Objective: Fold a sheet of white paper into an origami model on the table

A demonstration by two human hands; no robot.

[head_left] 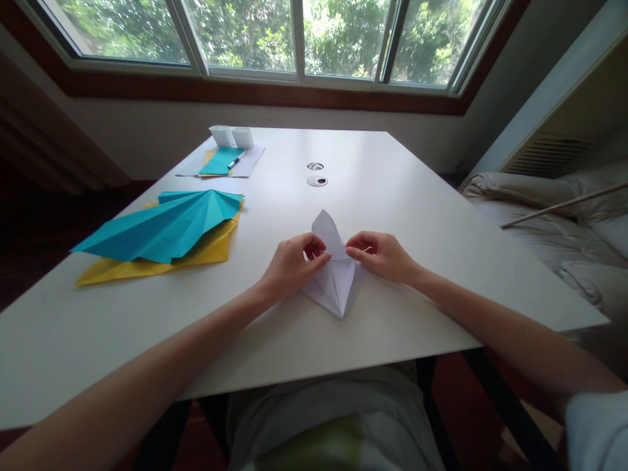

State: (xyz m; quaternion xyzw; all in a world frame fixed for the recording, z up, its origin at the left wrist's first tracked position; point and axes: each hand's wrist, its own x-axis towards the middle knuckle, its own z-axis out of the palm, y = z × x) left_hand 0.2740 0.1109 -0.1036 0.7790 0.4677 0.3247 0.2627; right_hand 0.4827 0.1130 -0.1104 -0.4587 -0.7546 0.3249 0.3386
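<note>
A partly folded white paper lies on the white table in front of me, its point toward me and a flap standing up at the far end. My left hand pinches the paper's left side with curled fingers. My right hand pinches the right side at the same height. The two hands almost meet over the middle crease.
A creased teal sheet lies on a yellow sheet at the left. Farther back are papers with a pen and two small white boxes. Two round cable holes sit mid-table. A bed stands at the right.
</note>
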